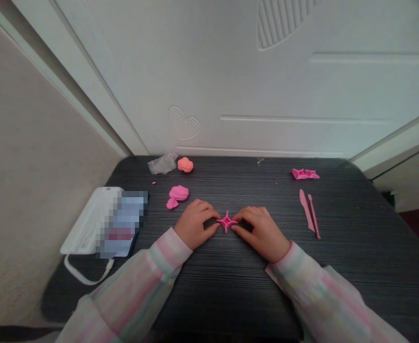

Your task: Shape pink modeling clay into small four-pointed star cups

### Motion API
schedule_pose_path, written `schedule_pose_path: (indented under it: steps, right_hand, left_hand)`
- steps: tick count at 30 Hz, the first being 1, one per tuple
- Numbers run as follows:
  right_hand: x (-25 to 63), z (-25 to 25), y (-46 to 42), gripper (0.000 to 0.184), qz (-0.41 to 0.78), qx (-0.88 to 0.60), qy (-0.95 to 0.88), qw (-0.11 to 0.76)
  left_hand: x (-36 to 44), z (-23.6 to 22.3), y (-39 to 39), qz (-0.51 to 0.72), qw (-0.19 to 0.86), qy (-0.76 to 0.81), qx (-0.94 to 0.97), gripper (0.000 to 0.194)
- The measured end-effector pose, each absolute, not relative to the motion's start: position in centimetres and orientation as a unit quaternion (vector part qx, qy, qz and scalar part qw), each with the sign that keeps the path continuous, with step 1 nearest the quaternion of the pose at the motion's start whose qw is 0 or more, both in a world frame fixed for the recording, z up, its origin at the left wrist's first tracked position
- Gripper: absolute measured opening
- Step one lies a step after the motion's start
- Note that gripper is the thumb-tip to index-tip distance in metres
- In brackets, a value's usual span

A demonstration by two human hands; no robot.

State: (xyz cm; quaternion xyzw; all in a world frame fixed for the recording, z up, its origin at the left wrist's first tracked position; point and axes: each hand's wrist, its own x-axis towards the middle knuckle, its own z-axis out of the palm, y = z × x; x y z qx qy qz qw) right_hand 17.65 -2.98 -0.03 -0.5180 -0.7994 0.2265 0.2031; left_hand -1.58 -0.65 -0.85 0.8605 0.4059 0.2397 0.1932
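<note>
Between my hands sits a small pink clay star (227, 222) with four thin points and a hollow middle. My left hand (197, 223) pinches its left point between thumb and forefinger. On the other side, my right hand (261, 232) pinches the right point the same way. Beyond my left hand lie a lump of pink clay (179, 192) and a smaller pink piece (172, 204) touching it. At the far right stand two joined pink clay shapes (305, 174), with hollow openings like the star's.
A pink plastic knife (305, 209) and a thin pink stick tool (314, 216) lie at right. An orange clay lump (185, 165) and a clear wrapper (162, 164) are at the back. Left are a blurred phone (126, 226), a white case (88, 221) and a cable (84, 277).
</note>
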Motion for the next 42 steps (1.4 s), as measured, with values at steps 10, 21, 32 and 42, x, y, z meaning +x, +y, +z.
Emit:
schedule_pose_path:
  steps: [10, 21, 32, 42]
  right_hand:
    - [17.2, -0.2, -3.2, 0.012, 0.181, -0.53, -0.804, 0.201]
    - [17.2, -0.4, -3.1, 0.014, 0.159, -0.507, -0.823, 0.2]
    - [17.3, -0.1, -3.0, 0.012, 0.183, -0.515, -0.81, 0.215]
    - [18.5, 1.1, -2.7, 0.012, 0.178, -0.546, -0.758, 0.309]
  left_hand:
    - [-1.4, -1.0, -0.8, 0.226, 0.17, 0.414, 0.865, 0.017]
    - [-1.3, -0.9, -0.9, 0.229, 0.187, 0.425, 0.856, 0.016]
    - [-1.6, -1.0, -0.5, 0.265, 0.215, 0.428, 0.837, 0.01]
    - [-1.7, -0.3, -0.5, 0.266, 0.204, 0.464, 0.82, 0.016]
